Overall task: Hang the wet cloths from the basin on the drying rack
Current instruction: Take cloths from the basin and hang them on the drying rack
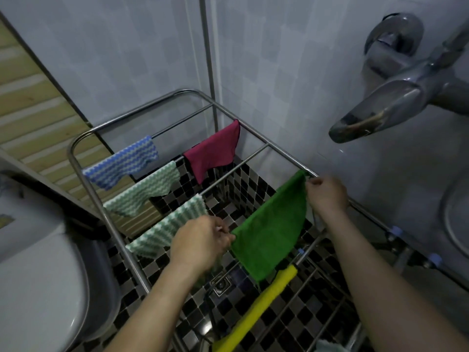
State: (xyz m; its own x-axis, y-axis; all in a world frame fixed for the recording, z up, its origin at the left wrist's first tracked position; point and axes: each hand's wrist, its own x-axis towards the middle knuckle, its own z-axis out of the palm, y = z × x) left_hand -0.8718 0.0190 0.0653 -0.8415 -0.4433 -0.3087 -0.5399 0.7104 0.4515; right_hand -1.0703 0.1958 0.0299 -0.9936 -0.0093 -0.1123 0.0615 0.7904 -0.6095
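- Nearest the camera, a yellow cloth (261, 308) lies draped over a low bar of the drying rack (83, 138), under both forearms.
- Left hand (200, 240): fingers curled, pinching the lower left corner of the green cloth (271, 227).
- Right hand (327, 191): pinching the upper right corner of the same cloth, at the right-hand rail of the rack.
- Location of work item: the green cloth is stretched between both hands and appears to lie over a cross bar. How much hangs behind the bar cannot be seen.
- Already hung: a blue striped cloth (124, 161), two green striped cloths (144, 191) (167, 229) and a magenta cloth (213, 151).
- Risk 1: uneven drape. If more wet weight hangs on one side, the cloth will probably slide off on release and drop onto the tiled floor (157, 295).
- Risk 2: overlap. The left hand is just beside the nearer green striped cloth; pulling the corner further left could cover it and slow drying.
- Risk 3: one-hand release. Letting go of one corner first could let the cloth bunch along the smooth metal bar.
- Risk 4: drips onto the yellow cloth below.
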